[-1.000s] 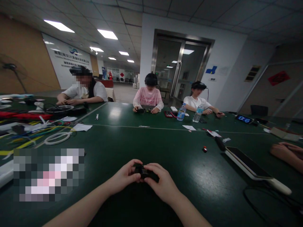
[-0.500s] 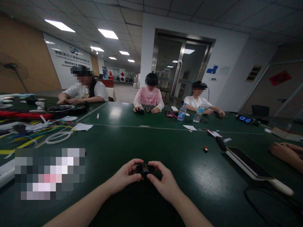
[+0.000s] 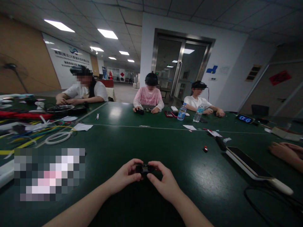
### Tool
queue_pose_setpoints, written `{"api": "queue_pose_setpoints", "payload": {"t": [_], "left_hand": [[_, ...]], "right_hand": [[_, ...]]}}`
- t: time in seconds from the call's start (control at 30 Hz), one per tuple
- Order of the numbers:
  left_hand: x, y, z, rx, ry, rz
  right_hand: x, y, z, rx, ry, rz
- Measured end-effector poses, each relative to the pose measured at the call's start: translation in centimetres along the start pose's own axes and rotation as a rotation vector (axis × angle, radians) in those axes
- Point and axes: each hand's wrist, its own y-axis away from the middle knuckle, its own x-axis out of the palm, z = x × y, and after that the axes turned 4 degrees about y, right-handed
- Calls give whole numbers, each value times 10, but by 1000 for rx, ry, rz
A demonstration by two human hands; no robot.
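A small black object (image 3: 144, 170) is gripped between my two hands, low over the near middle of the green table (image 3: 113, 148). My left hand (image 3: 130, 171) pinches its left end, thumb below and fingers above. On its right end, my right hand (image 3: 161, 175) holds it in the same way. The object looks like a dark plastic part with a paler patch in its middle; its exact kind cannot be made out. My fingertips hide both of its ends.
To the right lie a small red-and-black item (image 3: 205, 148) and a phone-like device (image 3: 248, 162) with a white handle. Cables (image 3: 58, 137) and papers clutter the left. Two bottles (image 3: 182, 112) stand at the back. Several people sit around; a person's hands (image 3: 285, 153) rest at the right edge.
My hands and the black object stay almost in place, with the object turned very slightly. Across the table at the right, a person's hand has shifted a little.
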Motion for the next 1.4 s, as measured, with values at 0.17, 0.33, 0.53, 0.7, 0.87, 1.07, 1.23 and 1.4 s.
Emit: {"api": "queue_pose_setpoints", "payload": {"t": [0.17,0.33,0.53,0.7,0.87,1.07,1.23,1.4], "left_hand": [[-2,0,1,-3,2,8],[-2,0,3,-18,32,-5],[0,0,0,-24,27,-8],[1,0,-1,-19,29,1],[0,-1,2,-13,31,-11],[0,-1,2,-22,31,-11],[1,-1,2,-11,41,2],[0,-1,3,-4,36,1]], "right_hand": [[-1,0,2,2,12,-2],[0,0,1,3,13,-5],[1,0,-1,-24,1,-5],[1,0,-2,-36,-8,-11],[1,-1,-3,-96,-7,-10],[1,-1,-4,-91,2,-6],[1,0,-1,-89,-12,-9],[1,0,-1,-84,-3,-18]]}}
